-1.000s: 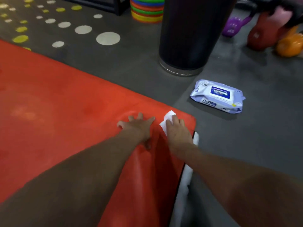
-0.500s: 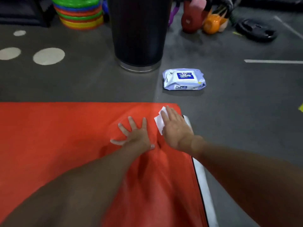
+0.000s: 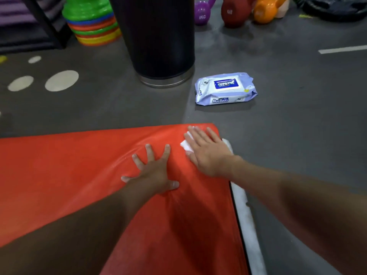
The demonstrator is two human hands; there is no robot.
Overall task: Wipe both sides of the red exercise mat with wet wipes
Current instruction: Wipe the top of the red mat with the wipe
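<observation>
The red exercise mat [image 3: 69, 175] lies on the grey floor and fills the lower left of the view. My left hand [image 3: 154, 171] presses flat on it with fingers spread, a little in from the far right corner. Right at that corner, my right hand [image 3: 206, 153] lies flat with straight fingers on a white wet wipe [image 3: 186, 144], which shows only at the hand's left side. A pack of wet wipes [image 3: 225, 89] with a blue label lies shut on the floor beyond the corner.
A tall black cylinder with a metal base [image 3: 158, 36] stands just beyond the mat. Stacked coloured discs [image 3: 93, 22] sit at the far left, several kettlebells [image 3: 234, 12] at the far right. A white strip [image 3: 246, 225] runs along the mat's right edge.
My right hand has slid the wipe outward to the mat's far right corner. My left hand stays pressed flat on the mat. The view has shifted, so the mat sits lower.
</observation>
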